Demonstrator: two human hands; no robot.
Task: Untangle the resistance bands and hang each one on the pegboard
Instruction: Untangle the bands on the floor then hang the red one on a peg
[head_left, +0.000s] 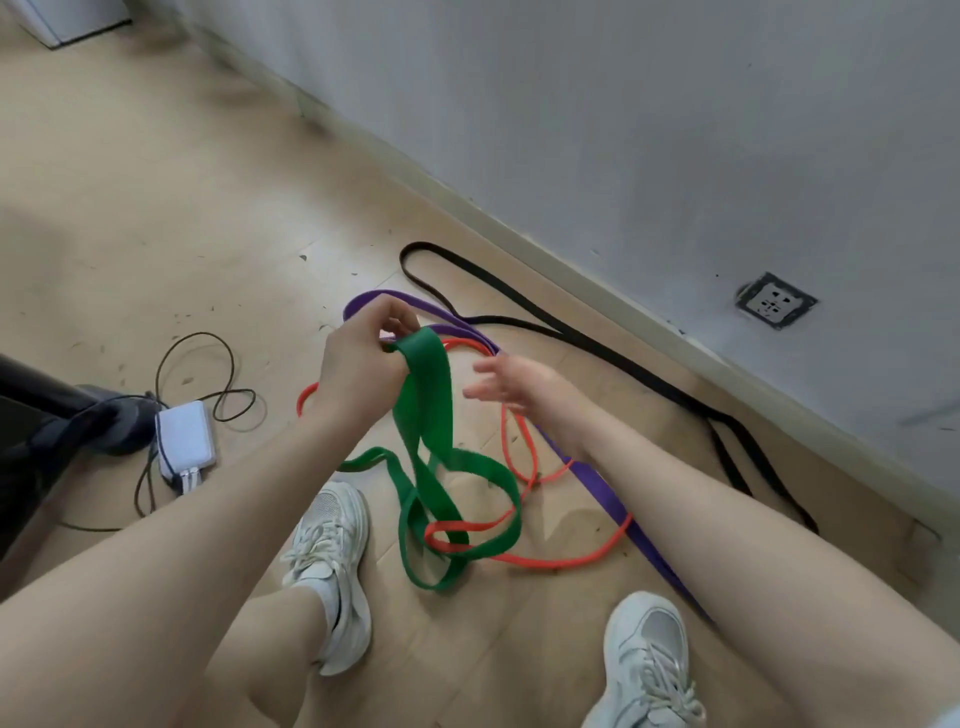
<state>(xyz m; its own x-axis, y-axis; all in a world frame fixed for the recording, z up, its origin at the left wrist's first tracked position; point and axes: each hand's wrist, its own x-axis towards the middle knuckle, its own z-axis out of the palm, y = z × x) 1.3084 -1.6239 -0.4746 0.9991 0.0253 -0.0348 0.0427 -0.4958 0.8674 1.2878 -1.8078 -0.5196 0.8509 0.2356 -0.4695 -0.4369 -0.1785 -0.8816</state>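
We are pinching green band (423, 395) top in left hand (358, 364); band hanging floorward, orange band (519, 457) threading its loops; right hand (511, 387) nearing, fingers apart, empty.

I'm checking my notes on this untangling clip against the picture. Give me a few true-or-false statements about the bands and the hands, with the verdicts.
1. The left hand grips the green band. True.
2. The right hand holds the orange band. False: it is open, fingers spread, holding nothing.
3. The black band lies nearest the wall. True.
4. The green band is free of the orange one. False: their loops cross on the floor.
5. The purple band hangs on a pegboard. False: it lies on the floor; no pegboard shows.
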